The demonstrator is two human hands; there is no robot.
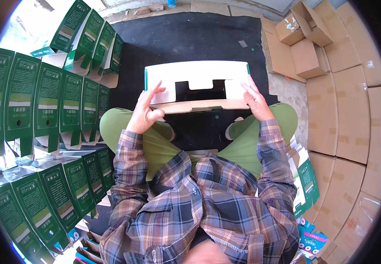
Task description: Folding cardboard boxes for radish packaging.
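Left hand (144, 112) fingers are spread, thumb pinching the near left edge of the white carton blank (197, 86); right hand (256, 100) fingers are closed along its right flap. The blank lies over the knees above the black mat (186, 39). Step judged: folding flaps; next, tuck the tabs square. Green folded cartons (45, 101) stand left; interiors not visible.

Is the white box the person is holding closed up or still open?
Still open. The white box shows a dark gap between its flaps, with the left hand and right hand at its ends.
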